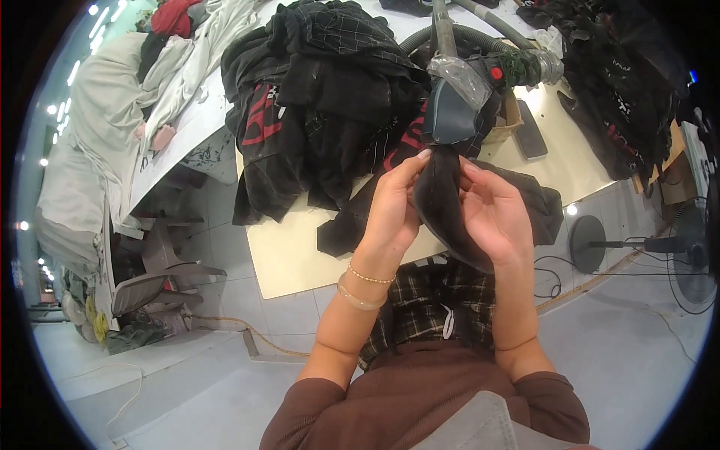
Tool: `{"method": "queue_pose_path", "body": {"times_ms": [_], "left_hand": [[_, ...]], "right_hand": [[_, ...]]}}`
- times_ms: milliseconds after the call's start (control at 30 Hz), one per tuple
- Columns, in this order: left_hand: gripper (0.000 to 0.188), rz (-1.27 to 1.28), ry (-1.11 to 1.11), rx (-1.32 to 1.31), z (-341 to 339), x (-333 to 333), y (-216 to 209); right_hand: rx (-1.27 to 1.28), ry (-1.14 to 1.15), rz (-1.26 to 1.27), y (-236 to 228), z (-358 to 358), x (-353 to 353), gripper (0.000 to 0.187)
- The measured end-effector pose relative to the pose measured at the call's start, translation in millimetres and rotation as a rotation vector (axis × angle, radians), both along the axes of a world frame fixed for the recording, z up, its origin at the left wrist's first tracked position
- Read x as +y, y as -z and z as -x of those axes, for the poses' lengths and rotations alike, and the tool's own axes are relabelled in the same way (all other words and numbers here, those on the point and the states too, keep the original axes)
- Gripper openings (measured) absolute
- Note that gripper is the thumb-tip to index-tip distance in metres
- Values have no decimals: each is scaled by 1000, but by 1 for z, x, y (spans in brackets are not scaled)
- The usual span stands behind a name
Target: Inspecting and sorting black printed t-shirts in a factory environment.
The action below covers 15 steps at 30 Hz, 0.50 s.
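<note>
Between my two hands a fold of black garment (437, 196) is stretched up to the mouth of a dark blue-grey machine head (453, 116). My left hand (396, 201) pinches the cloth on its left side, thumb near the machine. On the right side, my right hand (491, 214) grips the same fold with thumb and fingers. The rest of the garment spreads over the pale tabletop (289, 262) and hangs toward my lap. Where the cloth meets the machine's mouth is partly hidden.
A pile of black garments (322, 97) with red print lies left of the machine; more black garments (622, 97) lie right. A ribbed hose (517, 64) runs behind the machine. A phone (531, 133) lies beside a small box (504, 124). A fan (690, 262) is at right.
</note>
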<state>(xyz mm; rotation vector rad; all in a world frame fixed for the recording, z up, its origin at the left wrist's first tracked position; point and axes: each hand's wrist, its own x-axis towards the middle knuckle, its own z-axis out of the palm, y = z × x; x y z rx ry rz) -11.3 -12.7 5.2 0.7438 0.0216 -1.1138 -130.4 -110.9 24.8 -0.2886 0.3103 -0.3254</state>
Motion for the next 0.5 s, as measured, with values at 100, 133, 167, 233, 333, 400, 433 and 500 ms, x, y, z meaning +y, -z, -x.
{"method": "queue_pose_path", "body": {"times_ms": [100, 133, 167, 233, 333, 400, 433, 500], "left_hand": [[18, -9, -16, -36, 0, 1, -3], [18, -4, -12, -38, 1, 1, -4], [16, 11, 2, -144, 2, 1, -6], [12, -58, 93, -501, 2, 10, -6], [20, -41, 272, -994, -1, 38, -3], [22, -63, 201, -1093, -6, 55, 14], [24, -122, 157, -1051, -11, 65, 18], [24, -261, 90, -950, -22, 91, 30]], "right_hand": [[-9, -2, 15, 1, -1, 0, 30], [-13, -7, 36, 1, -2, -1, 30], [-15, -3, 42, 0, 0, -2, 30], [144, 91, 384, 0, 5, -3, 24], [479, 152, 1166, 9, 33, -11, 15], [789, 383, 1626, 19, 54, -27, 14], [834, 461, 1613, 32, 69, -41, 14], [928, 361, 1713, 49, 99, -59, 44]]}}
